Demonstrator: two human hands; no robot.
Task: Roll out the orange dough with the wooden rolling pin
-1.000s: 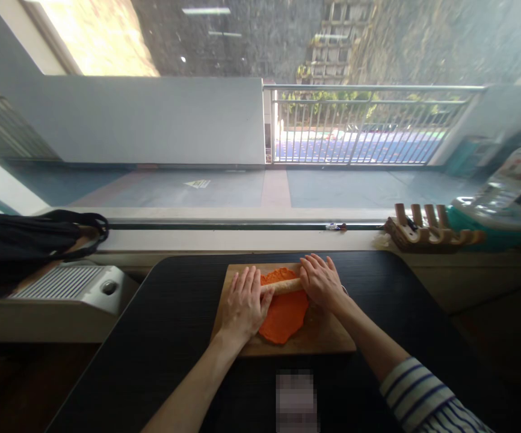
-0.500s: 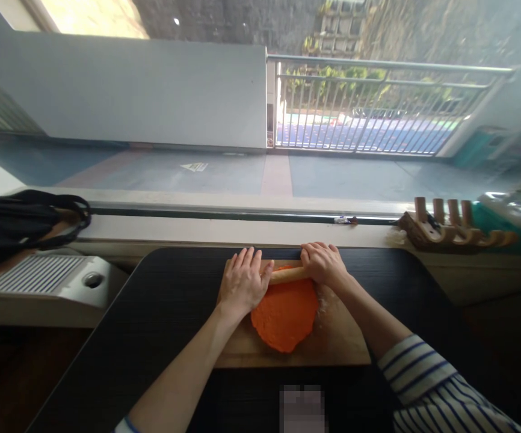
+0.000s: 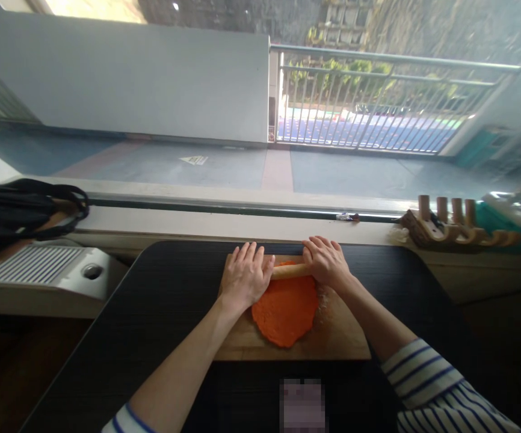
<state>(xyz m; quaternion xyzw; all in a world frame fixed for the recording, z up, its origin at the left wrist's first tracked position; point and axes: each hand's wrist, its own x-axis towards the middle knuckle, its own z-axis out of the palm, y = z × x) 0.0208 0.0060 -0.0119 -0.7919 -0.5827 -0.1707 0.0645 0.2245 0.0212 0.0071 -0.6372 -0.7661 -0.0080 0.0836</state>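
A wooden rolling pin [image 3: 291, 272] lies across the far part of a flat, roundish sheet of orange dough [image 3: 285, 313]. My left hand [image 3: 246, 273] rests over the pin's left end, fingers pointing forward and thumb along the pin. Over the right end, my right hand [image 3: 326, 261] is curled with its fingers bent. Both palms hide the pin's ends. Underneath the dough is a wooden board [image 3: 344, 337], with white flour dusted to the right of the sheet.
The board lies on a black table [image 3: 174, 288]. Behind it runs a white window sill [image 3: 197, 227] with a small wrapper [image 3: 347, 217]. A wooden rack with pegs [image 3: 450, 228] stands at right. On the left are a black bag [image 3: 12, 207] and a white slatted unit [image 3: 39, 270].
The camera view has shifted slightly, so the scene sits a little higher. Both hands stay on the rolling pin at the far part of the dough, with little visible movement.
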